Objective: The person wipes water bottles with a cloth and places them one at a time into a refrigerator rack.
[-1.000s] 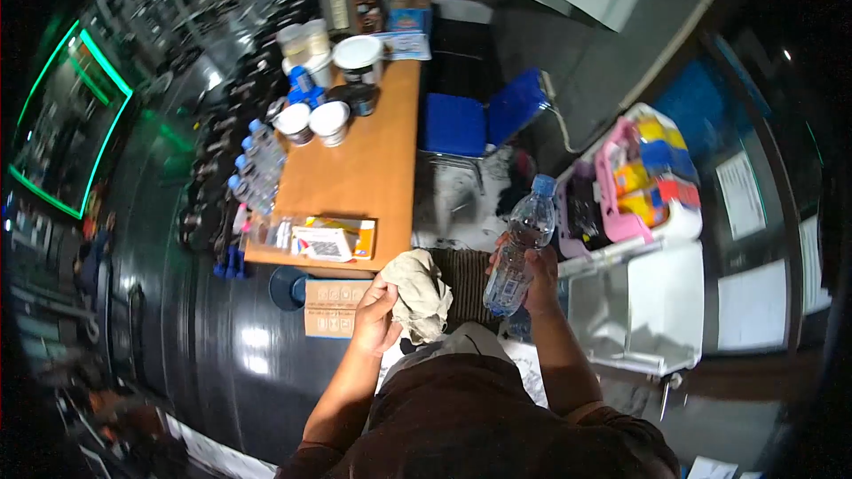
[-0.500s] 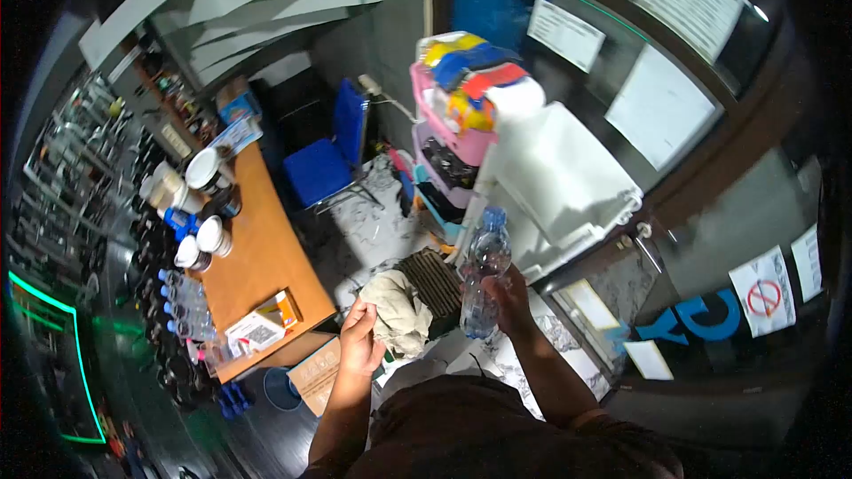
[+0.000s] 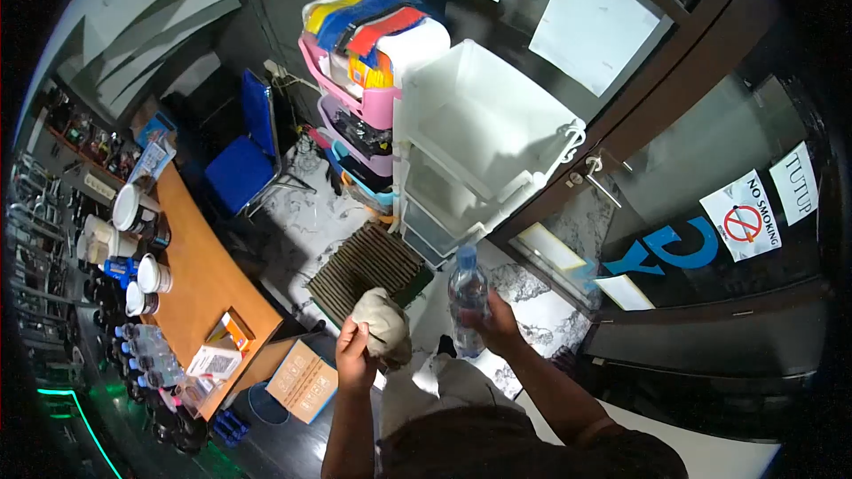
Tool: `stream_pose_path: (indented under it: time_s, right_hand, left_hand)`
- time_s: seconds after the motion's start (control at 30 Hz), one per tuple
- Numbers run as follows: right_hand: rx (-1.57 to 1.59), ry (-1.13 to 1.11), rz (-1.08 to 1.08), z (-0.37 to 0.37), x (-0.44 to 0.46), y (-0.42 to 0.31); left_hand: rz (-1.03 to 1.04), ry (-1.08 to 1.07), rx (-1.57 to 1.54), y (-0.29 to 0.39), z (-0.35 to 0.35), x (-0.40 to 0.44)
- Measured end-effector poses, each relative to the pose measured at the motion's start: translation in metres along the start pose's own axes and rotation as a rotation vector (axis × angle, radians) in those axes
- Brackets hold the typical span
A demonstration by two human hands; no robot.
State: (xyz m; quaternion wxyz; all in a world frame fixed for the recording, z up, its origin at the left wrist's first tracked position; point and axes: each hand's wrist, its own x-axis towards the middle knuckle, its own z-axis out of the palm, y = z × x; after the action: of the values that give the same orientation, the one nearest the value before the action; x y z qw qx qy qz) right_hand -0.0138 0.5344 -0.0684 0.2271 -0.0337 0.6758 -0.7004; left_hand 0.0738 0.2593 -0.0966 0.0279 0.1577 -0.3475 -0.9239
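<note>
Here's the left hand (image 3: 354, 360) pinching a beige cloth (image 3: 382, 326) this side of the ridged mat (image 3: 368, 268), seemingly keeping it bunched; right of that mat, the right hand (image 3: 499, 326) wraps the bottle (image 3: 468, 291) near-upright, probably for steadiness, far fingers hidden. Since half a second ago, the view's swung right, uncovering more mat!

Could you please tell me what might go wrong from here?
The clear bottle is held only in the right hand, so a loose grip could let it slip to the floor.

The crumpled cloth appears held mainly by the fingertips of the left hand and could drop.

The ribbed mat lies on the floor ahead, so its edge might catch a foot if the person steps forward.
</note>
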Motion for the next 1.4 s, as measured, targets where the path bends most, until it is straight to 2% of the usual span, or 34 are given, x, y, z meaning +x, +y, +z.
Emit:
stream_pose_path:
  time_s: [0.03,0.13,0.17,0.3,0.33,0.4,0.43,0.47,0.67,0.73,0.77,0.8,0.87,0.93,1.0,1.07,1.1,1.17,1.2,1.27,1.3,1.33,1.4]
  right_hand:
    - [0.000,-0.009,-0.022,-0.001,0.006,0.009]
    - [-0.306,0.045,0.054,0.001,0.019,0.042]
    - [-0.280,0.069,0.034,0.010,0.027,0.048]
    - [-0.366,0.029,0.039,0.003,0.063,0.155]
    - [-0.360,0.016,0.064,0.008,0.074,0.167]
    - [-0.259,0.134,-0.031,0.022,0.097,0.194]
    - [-0.206,0.163,-0.009,0.025,0.106,0.214]
    - [-0.354,0.175,-0.084,0.020,0.115,0.242]
    - [-0.200,0.279,-0.023,0.028,0.167,0.331]
    - [-0.253,0.272,-0.026,0.022,0.180,0.360]
    - [-0.216,0.287,-0.048,0.020,0.186,0.373]
    - [-0.180,0.303,-0.073,0.020,0.193,0.380]
    - [-0.277,0.316,-0.075,0.013,0.204,0.389]
    - [-0.411,0.332,-0.171,0.010,0.217,0.384]
    - [-0.444,0.382,-0.128,0.010,0.229,0.379]
    - [-0.199,0.415,-0.258,0.005,0.246,0.383]
    - [-0.202,0.426,-0.247,0.002,0.255,0.385]
    - [-0.088,0.452,-0.430,-0.006,0.274,0.387]
    - [-0.090,0.466,-0.430,-0.010,0.283,0.389]
    - [-0.064,0.545,-0.509,-0.017,0.297,0.390]
    - [-0.089,0.576,-0.445,-0.020,0.301,0.389]
    - [-0.088,0.583,-0.445,-0.027,0.309,0.395]
    - [-0.271,0.736,-0.483,-0.040,0.331,0.409]
  left_hand:
    - [0.038,0.028,0.051,-0.003,0.002,0.006]
    - [-0.028,0.019,0.003,-0.016,-0.027,0.033]
    - [-0.039,0.021,0.015,-0.021,-0.037,0.043]
    - [-0.010,0.068,0.025,-0.055,-0.091,0.087]
    - [-0.010,0.027,0.000,-0.060,-0.100,0.098]
    - [-0.010,0.057,-0.007,-0.081,-0.124,0.115]
    - [-0.015,0.092,-0.007,-0.092,-0.135,0.123]
    - [-0.025,0.127,-0.005,-0.104,-0.147,0.130]
    - [-0.048,0.203,-0.036,-0.183,-0.224,0.160]
    - [-0.017,0.245,0.180,-0.207,-0.245,0.171]
    - [-0.049,0.236,0.077,-0.217,-0.254,0.181]
    - [-0.077,0.225,-0.028,-0.222,-0.257,0.193]
    - [-0.081,0.205,-0.023,-0.228,-0.257,0.212]
    - [-0.098,0.121,-0.078,-0.239,-0.268,0.232]
    - [-0.078,0.119,-0.091,-0.252,-0.271,0.249]
    - [-0.047,0.137,-0.114,-0.263,-0.273,0.268]
    - [-0.063,0.137,-0.113,-0.264,-0.270,0.276]
    - [-0.084,0.063,-0.029,-0.263,-0.255,0.293]
    - [-0.094,0.054,-0.027,-0.265,-0.249,0.302]
    - [-0.068,0.006,0.065,-0.272,-0.239,0.320]
    - [0.076,-0.163,0.142,-0.283,-0.245,0.328]
    - [0.072,-0.168,0.144,-0.289,-0.243,0.340]
    - [0.122,-0.221,0.133,-0.299,-0.234,0.360]
